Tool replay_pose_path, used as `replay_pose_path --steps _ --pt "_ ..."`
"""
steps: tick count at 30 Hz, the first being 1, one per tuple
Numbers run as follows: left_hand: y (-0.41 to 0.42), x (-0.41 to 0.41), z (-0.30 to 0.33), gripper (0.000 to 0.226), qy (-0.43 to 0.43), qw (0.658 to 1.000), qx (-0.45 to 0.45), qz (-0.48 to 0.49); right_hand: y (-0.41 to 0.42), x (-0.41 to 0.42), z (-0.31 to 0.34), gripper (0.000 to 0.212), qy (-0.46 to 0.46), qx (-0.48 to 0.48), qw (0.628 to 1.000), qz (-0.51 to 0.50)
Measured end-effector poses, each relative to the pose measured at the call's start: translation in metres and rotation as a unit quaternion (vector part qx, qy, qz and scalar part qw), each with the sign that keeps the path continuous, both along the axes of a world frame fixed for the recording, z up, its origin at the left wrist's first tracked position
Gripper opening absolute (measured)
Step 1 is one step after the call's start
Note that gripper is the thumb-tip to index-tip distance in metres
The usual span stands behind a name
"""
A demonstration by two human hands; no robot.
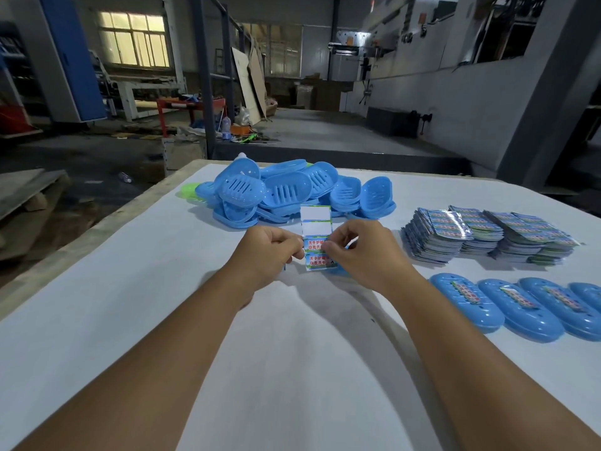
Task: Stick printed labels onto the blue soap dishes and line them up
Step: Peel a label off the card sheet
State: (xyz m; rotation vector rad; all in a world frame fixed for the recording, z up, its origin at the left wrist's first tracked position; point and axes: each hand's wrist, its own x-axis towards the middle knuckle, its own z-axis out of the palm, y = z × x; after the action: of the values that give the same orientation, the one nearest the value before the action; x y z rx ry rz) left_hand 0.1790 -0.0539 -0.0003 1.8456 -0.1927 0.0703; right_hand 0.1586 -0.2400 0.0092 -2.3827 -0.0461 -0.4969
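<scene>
Label strip (317,242) is held upright above the white table (292,369), pinched at its left edge by the left hand (270,249) and at its right edge by the right hand (361,252), whose fingertips work at a printed label. Two upper cells are bare backing; two printed labels remain. Something blue, possibly a dish, shows just below the strip, largely hidden. Behind the strip lies a heap of unlabelled blue soap dishes (292,190). Right of the strip sit label stacks (487,236); nearer, four labelled dishes (520,307) stand in a row. Most work remains.
</scene>
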Motion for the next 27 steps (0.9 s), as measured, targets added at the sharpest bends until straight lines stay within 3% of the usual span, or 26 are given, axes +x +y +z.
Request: replay_pose_path --steps 5,14,20,24,27 --pt "-0.003 0.000 -0.002 0.018 -0.032 0.999 -0.003 -0.018 0.008 -0.006 -0.001 0.027 0.038 0.048 0.996 0.071" --pt "-0.007 0.001 -0.007 0.017 -0.039 0.999 0.009 0.023 0.015 -0.006 0.002 0.020 0.048 0.051 0.997 0.039" --pt "-0.008 0.004 -0.003 0.020 -0.020 0.996 -0.003 0.088 0.010 -0.002 0.001 0.055 0.084 0.148 0.983 0.064" --pt "-0.008 0.007 -0.001 0.021 -0.006 0.992 -0.016 0.128 0.010 0.000 0.001 0.027 0.098 0.174 0.978 0.061" --pt "-0.006 0.010 -0.003 0.017 -0.019 0.988 0.010 0.152 0.009 0.001 0.000 0.026 0.098 0.173 0.979 0.052"
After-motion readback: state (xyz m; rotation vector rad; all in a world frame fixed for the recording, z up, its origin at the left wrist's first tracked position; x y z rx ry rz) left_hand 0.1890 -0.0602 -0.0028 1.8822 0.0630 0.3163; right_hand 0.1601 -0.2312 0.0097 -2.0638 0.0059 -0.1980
